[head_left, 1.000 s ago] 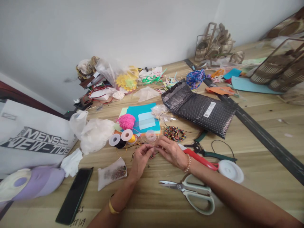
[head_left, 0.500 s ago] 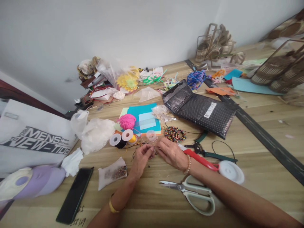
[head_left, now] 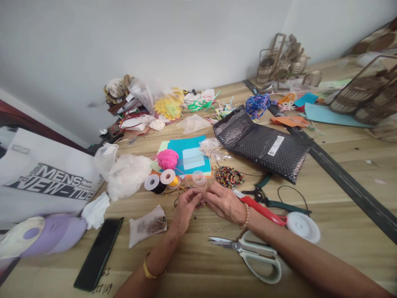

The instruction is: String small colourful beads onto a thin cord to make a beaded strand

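Head view: little changing; left hand [head_left: 185, 210] and right hand [head_left: 226, 204] keeping fingertips pinched together near loose beads [head_left: 202, 204], fine handwork apparently continuing; gripped item not showing clearly

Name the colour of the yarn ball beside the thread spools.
The yarn ball is bright pink, seen best in the head view.

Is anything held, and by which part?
The left hand and right hand seem to pinch something tiny at their fingertips; what, and by which part, cannot be told.
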A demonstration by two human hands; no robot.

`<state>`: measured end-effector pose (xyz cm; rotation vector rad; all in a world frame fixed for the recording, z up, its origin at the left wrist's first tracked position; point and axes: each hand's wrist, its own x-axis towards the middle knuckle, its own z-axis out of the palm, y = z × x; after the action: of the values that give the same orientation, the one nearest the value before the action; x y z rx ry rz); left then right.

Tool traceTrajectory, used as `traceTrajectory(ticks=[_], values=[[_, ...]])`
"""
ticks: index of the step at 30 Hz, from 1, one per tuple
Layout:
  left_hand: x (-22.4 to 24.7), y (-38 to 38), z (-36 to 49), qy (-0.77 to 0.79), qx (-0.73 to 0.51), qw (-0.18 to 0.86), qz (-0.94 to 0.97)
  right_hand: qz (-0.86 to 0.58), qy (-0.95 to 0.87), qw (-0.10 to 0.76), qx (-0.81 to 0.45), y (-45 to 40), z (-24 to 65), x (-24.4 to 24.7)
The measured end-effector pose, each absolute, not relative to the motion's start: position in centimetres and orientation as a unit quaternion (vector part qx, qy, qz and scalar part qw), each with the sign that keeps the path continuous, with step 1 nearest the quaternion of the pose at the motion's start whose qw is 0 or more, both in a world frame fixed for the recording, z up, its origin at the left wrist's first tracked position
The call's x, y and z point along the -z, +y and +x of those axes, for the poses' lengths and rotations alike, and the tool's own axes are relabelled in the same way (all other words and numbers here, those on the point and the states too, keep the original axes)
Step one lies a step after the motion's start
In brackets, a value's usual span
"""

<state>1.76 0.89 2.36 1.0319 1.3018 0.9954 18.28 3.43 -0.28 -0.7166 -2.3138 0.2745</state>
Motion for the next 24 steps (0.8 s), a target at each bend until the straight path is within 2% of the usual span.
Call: traceTrajectory(ticks=[10,17,24], values=[[-1.4,0.7,1.7,0.521,-0.447,0.523,0.506,-0.288,-0.869,0.363,-0.175,3.5,18.4,-0.5],[-1.5,0.5,1.7,0.523,-0.409,0.502,0.554,-0.296,-0.842,0.369,-0.259,3.4,18.3,0.1],[-2.5,0.6,1.6,0.516,-0.388,0.529,0.55,-0.322,-0.773,0.365,-0.407,3.6,18.4,-0.7]])
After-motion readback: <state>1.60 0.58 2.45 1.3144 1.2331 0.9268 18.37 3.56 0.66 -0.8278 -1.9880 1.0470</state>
